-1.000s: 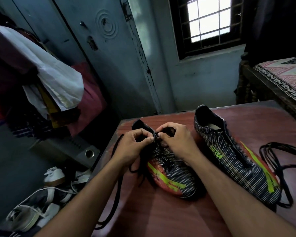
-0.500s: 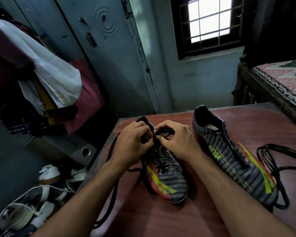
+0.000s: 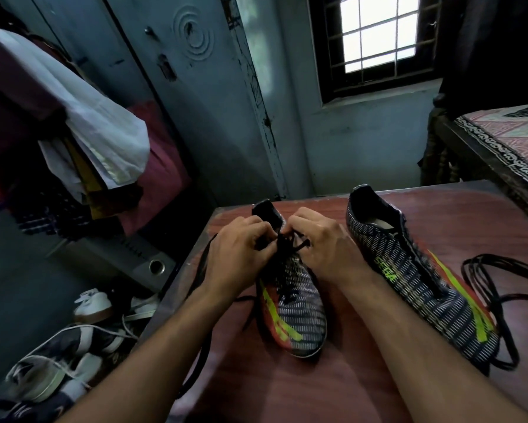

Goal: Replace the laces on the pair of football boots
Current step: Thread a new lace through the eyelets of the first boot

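Football boots sit on the surface [image 3: 363, 389]: my left hand [image 3: 238, 254] and right hand [image 3: 323, 245] pinch the black lace [image 3: 287, 248] at the near boot's [image 3: 296, 315] top eyelets, while the far boot [image 3: 415, 270] waits unlaced beside a loose lace [image 3: 497, 288].

Blue walls [image 3: 363, 141], barred window [image 3: 378, 35]

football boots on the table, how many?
2. One boot sits mid-table, with the left hand and right hand pinching its lace. The second boot lies to its right, untouched.
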A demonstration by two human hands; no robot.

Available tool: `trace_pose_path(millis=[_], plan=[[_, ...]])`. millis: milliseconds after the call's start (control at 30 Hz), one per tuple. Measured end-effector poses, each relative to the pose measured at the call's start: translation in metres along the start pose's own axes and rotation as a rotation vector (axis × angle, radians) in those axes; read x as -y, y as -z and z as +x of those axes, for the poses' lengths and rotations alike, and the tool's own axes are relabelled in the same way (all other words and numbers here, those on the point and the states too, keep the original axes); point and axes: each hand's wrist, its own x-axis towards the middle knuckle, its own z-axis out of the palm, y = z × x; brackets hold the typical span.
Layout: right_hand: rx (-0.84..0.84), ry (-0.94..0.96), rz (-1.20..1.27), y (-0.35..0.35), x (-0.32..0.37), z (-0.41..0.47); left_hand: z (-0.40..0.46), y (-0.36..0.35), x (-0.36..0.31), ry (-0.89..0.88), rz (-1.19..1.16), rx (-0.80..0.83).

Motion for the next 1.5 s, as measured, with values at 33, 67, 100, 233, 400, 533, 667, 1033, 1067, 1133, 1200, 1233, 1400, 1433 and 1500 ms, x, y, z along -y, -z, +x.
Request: trace_pose_path(millis=[33, 67, 100, 233, 400, 533, 667, 1033, 1067, 1133, 1200, 1233, 1400, 1433, 1500], plan=[[0.002, 0.012, -0.021, 0.003, -0.002, 0.001, -0.002, -0.002, -0.001, -0.067, 0.045, -0.026], [0.004, 0.015, -0.029, 0.005, -0.004, 0.002, -0.004, -0.003, 0.000, -0.122, 0.054, -0.033], [0.005, 0.010, -0.026, 0.006, -0.006, 0.002, -0.004, -0.003, 0.003, -0.151, 0.019, -0.024], [-0.002, -0.031, 0.017, 0.007, -0.011, 0.004, 0.003, 0.005, 0.028, -0.025, -0.300, 0.171], [-0.055, -0.050, 0.022, 0.007, -0.008, 0.004, 0.009, -0.001, 0.044, 0.138, -0.306, 0.402], [-0.276, -0.125, -0.015, 0.011, 0.000, 0.006, 0.005, -0.004, 0.043, 0.206, -0.265, 0.125], [-0.270, -0.134, -0.138, 0.015, 0.009, 0.007, 0.012, 0.023, 0.036, 0.047, -0.049, -0.006], [0.613, -0.150, 0.074, 0.034, 0.031, 0.023, 0.046, 0.105, -0.013, -0.285, 0.340, 0.278], [0.614, -0.164, 0.079, 0.034, 0.032, 0.022, 0.046, 0.109, -0.016, -0.227, 0.356, 0.310], [0.455, -0.175, 0.111, 0.024, 0.035, 0.019, 0.045, 0.116, -0.024, -0.090, 0.229, 0.379], [0.210, -0.112, 0.067, 0.006, 0.043, 0.014, 0.042, 0.119, -0.035, 0.008, 0.014, 0.394], [0.105, -0.071, 0.022, -0.003, 0.045, 0.011, 0.039, 0.119, -0.040, 0.033, -0.043, 0.384], [-0.027, -0.083, -0.011, -0.012, 0.034, 0.008, 0.020, 0.113, -0.036, 0.208, -0.291, 0.254], [-0.034, -0.087, -0.015, -0.012, 0.033, 0.008, 0.017, 0.115, -0.034, 0.292, -0.460, 0.250], [-0.067, -0.099, -0.006, -0.011, 0.036, 0.007, 0.012, 0.119, -0.032, 0.438, -0.738, 0.241]])
